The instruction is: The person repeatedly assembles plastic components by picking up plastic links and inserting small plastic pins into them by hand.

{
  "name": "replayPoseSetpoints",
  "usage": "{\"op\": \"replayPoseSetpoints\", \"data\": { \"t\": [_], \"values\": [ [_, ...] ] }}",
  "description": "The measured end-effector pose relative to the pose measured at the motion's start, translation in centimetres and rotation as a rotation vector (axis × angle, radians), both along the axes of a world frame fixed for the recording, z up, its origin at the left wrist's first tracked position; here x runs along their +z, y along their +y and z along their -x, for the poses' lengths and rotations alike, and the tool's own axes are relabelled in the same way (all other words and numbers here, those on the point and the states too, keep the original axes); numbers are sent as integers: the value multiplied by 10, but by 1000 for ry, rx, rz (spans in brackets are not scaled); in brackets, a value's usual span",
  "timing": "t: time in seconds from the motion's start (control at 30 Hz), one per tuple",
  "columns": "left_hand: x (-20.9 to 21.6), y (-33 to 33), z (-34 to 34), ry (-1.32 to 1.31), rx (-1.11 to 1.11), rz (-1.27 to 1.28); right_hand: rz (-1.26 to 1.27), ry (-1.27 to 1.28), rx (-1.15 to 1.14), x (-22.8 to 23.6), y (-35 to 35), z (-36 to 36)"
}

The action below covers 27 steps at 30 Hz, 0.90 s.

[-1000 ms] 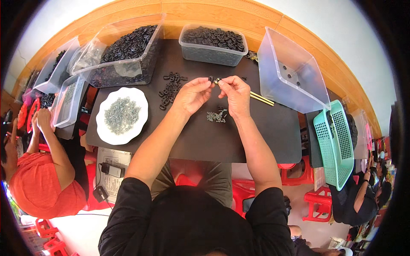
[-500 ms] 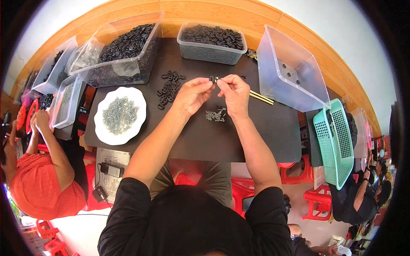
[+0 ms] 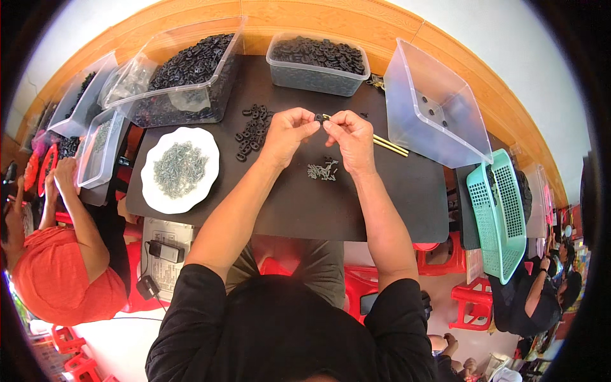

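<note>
My left hand (image 3: 290, 135) pinches a small black plastic part (image 3: 319, 118) between thumb and fingertips, above the dark table. Close against it, my right hand (image 3: 349, 137) is closed on a tiny brass-coloured piece (image 3: 326, 117) that touches the part. Two thin brass-coloured rods (image 3: 390, 146) stick out past my right hand; whether they join the piece in my fingers is hidden. A small pile of metal screws (image 3: 323, 170) lies on the table below my hands. Left of my left hand are loose black plastic parts (image 3: 252, 132).
A white scalloped plate (image 3: 170, 205) holds many screws. Clear bins of black parts (image 3: 219, 105) (image 3: 317, 79) stand at the back. A clear bin (image 3: 439, 143) with a few parts and a green basket (image 3: 509, 251) are on the right. A person in red (image 3: 67, 274) works at left.
Both hands stay together at the black part, with only a slight shift of the fingers. The black part now shows more plainly between the fingertips.
</note>
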<state>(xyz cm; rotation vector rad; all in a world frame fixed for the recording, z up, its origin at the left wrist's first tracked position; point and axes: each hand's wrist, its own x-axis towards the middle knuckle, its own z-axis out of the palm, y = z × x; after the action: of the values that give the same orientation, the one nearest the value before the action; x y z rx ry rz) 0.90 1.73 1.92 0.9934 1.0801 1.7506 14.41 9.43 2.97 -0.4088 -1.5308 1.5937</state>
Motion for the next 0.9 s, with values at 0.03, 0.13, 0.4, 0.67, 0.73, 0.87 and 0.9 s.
{"op": "replayPoseSetpoints", "data": {
  "t": [0.03,0.13,0.4,0.67,0.73,0.87,0.9],
  "values": [
    [0,0,1,0,1,-1,-1,0,1,1,1,-2],
    [4,-2,4,144,5,18,-6,-104,43,6,3,-6],
    [11,-7,9,313,-110,48,38,-98,270,16,5,-15],
    [13,-10,23,297,-345,121,-62,-204,432,16,6,-21],
    [12,-10,24,286,-370,138,-54,-216,443,16,5,-21],
    [11,-11,29,291,-453,173,-65,-284,464,14,5,-21],
    [10,-11,29,300,-490,194,-85,-310,476,13,5,-22]
  ]
}}
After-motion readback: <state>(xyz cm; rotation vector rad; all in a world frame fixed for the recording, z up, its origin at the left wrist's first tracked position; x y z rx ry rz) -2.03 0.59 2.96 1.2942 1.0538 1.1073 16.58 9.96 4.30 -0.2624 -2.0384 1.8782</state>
